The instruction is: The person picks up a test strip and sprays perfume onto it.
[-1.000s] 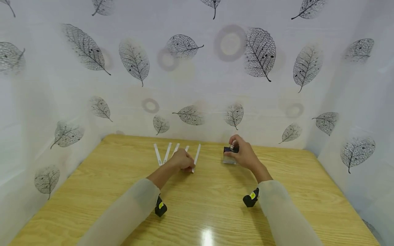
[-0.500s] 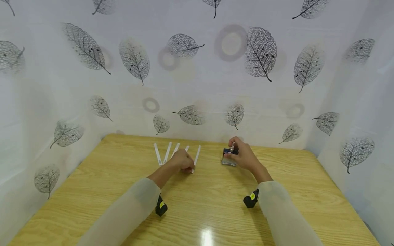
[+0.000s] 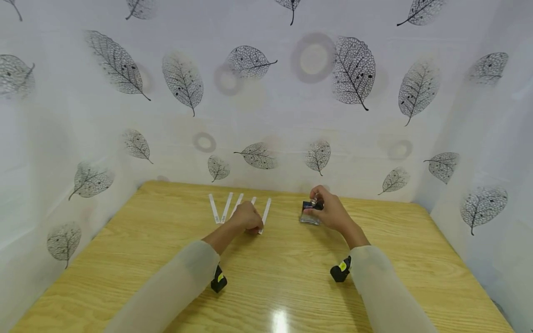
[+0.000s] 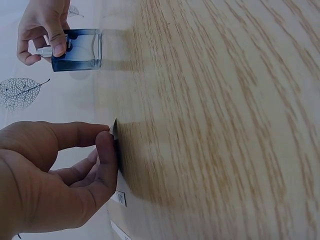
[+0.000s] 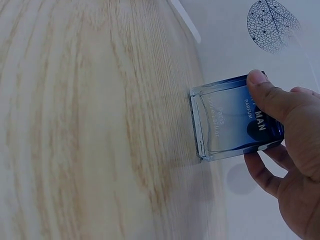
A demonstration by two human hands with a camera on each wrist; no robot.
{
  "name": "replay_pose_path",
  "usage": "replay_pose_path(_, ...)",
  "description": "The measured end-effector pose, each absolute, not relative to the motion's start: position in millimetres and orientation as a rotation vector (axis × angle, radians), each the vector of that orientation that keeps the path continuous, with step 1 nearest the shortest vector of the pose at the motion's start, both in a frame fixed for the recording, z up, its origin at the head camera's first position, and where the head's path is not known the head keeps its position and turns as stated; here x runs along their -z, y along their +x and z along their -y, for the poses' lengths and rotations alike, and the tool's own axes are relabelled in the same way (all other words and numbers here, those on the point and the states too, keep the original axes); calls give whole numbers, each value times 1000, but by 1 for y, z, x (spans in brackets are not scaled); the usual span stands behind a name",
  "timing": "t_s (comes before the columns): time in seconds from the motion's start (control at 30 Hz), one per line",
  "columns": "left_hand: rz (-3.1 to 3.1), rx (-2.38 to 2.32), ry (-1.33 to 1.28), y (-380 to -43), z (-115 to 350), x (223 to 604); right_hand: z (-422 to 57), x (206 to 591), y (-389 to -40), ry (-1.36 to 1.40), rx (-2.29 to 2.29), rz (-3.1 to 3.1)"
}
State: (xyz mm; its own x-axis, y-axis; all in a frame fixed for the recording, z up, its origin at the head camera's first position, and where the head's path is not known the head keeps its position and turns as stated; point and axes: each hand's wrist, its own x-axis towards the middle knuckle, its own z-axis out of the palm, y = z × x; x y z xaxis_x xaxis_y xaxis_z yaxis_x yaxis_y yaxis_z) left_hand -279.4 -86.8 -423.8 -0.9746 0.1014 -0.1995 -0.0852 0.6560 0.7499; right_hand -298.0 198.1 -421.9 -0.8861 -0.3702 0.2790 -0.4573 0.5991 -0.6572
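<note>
In the head view my left hand (image 3: 244,217) is over the back middle of the table, pinching the near end of a white paper test strip (image 3: 266,212) between thumb and index finger. The left wrist view shows that strip (image 4: 114,129) nearly edge-on at the fingertips. To the right, my right hand (image 3: 333,212) grips a glass perfume bottle (image 3: 310,219) by its upper part. The bottle (image 5: 225,120) fades from dark blue to clear, with "MAN" and "PARFUM" printed on it. A silvery spray neck (image 4: 45,51) sticks out at its top, by a bent finger.
Several more white strips (image 3: 213,208) lie fanned out left of my left hand, some partly hidden by it. The wooden table (image 3: 275,277) ends at a white leaf-patterned curtain (image 3: 275,115) at the back and sides. A small black camera hangs at each wrist.
The bottle has come slightly nearer to me and tilted a little in my right hand. The far end of the pinched strip sits slightly lower in view. Both hands stay nearly in place.
</note>
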Motion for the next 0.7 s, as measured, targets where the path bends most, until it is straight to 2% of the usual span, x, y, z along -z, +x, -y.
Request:
replay_pose_path(0.47, -2707, -1203, 41, -279, 85, 420, -203, 421, -299, 708, -1157, 2732)
replay_pose_path(0.7, -2539, -1499, 65, -275, 93, 407, -205, 411, -297, 754, -1128, 2745)
